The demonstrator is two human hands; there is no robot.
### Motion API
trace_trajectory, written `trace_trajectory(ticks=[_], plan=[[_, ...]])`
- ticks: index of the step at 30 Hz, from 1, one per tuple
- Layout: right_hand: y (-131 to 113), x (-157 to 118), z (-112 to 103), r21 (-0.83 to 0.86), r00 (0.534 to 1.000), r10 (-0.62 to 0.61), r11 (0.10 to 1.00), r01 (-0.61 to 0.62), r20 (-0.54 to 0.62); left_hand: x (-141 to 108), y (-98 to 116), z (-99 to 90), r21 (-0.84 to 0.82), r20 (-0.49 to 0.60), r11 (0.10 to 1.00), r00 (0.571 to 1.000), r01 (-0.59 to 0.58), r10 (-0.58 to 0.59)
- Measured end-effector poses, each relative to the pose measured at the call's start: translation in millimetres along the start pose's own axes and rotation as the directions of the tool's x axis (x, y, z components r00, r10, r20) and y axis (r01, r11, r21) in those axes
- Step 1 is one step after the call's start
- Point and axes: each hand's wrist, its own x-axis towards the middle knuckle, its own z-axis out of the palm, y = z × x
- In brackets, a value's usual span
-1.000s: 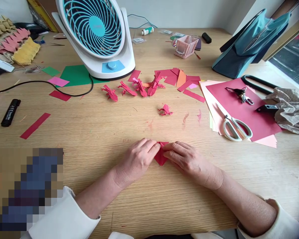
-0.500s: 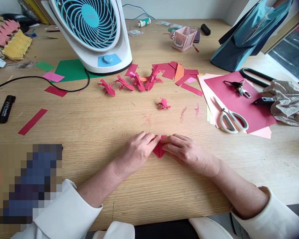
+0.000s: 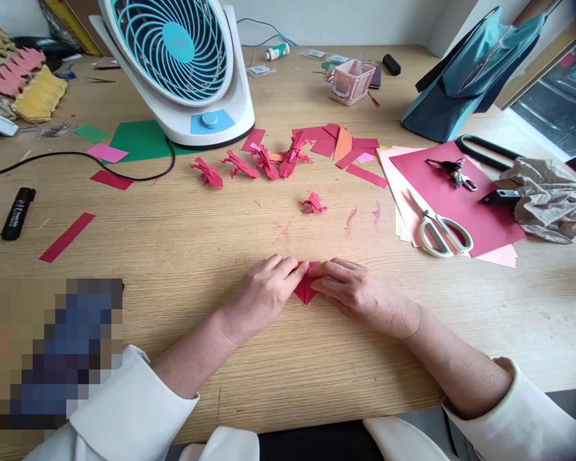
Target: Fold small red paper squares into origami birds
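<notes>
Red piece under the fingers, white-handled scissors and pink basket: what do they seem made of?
Red piece: paper, apparently matte; it looks thin, with sharp straight creases.
Scissors: probably steel blades, from their grey metallic look; pale handles look like plastic, finish unclear.
Pink basket: likely moulded plastic, from its even colour and stiff walls.

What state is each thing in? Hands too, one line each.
Folded red paper: pointed end toward the person
Left hand: fingers curled, on folded red paper
Right hand: fingers curled, on folded red paper
Scissors: lying, blades look closed
Marker: lying, capped
Fan: standing, running or not unclear
Pink basket: upright
Blue bag: standing
</notes>
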Motion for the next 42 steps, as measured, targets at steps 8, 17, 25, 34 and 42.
trace_trajectory(ticks=[8, 17, 25, 34, 42], plan=[[1, 0, 1, 0.010, 1.000, 0.001, 1.000, -0.001, -0.001, 0, 2, -2.8, 0.030, 0.042, 1.000, 0.999, -0.001, 0.000], [-1, 2, -2, 0.037, 1.000, 0.021, 0.999, -0.021, 0.010, -3, 4, -4.4, 0.087, 0.110, 0.996, 0.994, -0.018, 0.008], [-3, 4, -4, -0.014, 1.000, 0.022, 1.000, -0.022, 0.014, -5, 2, -0.9, 0.058, 0.118, 0.998, 0.993, -0.016, 0.009], [-5, 4, 0, -0.012, 0.999, 0.054, 0.998, -0.054, -0.009, -2, 1, 2.5, 0.021, 0.085, 1.000, 0.996, -0.008, 0.007], [-3, 5, 4, -0.046, 0.999, 0.035, 0.998, -0.036, -0.031, -3, -5, 7.3, -0.052, 0.049, 0.998, 0.998, 0.029, -0.027]])
